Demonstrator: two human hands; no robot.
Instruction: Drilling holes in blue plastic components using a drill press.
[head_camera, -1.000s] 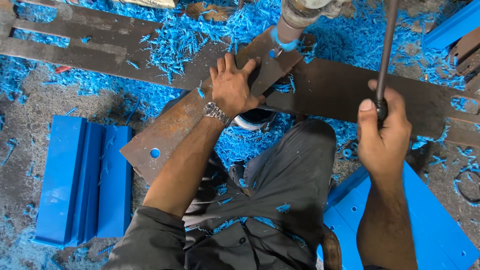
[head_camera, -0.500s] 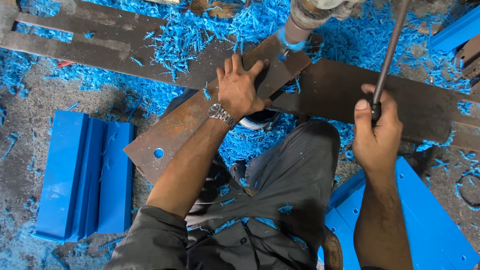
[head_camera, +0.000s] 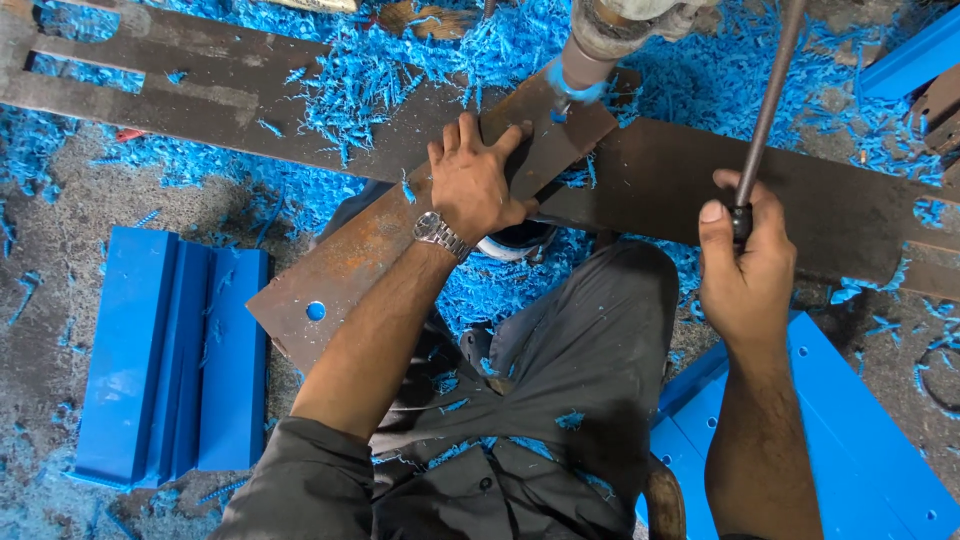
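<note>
Fingers (head_camera: 470, 140) of the left hand (head_camera: 478, 188) lie spread flat, pressing a rusty flat steel strip (head_camera: 400, 240) under the drill spindle (head_camera: 590, 50); the right hand (head_camera: 745, 265) is clenched around a dark metal lever rod (head_camera: 765, 120). Blue plastic shavings (head_camera: 370, 80) surround them.

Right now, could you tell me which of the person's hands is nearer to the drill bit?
Left. The left hand lies flat on the rusty plate, its fingertips just beside the drill bit. The right hand grips the lever handle, well off to the right.
</note>
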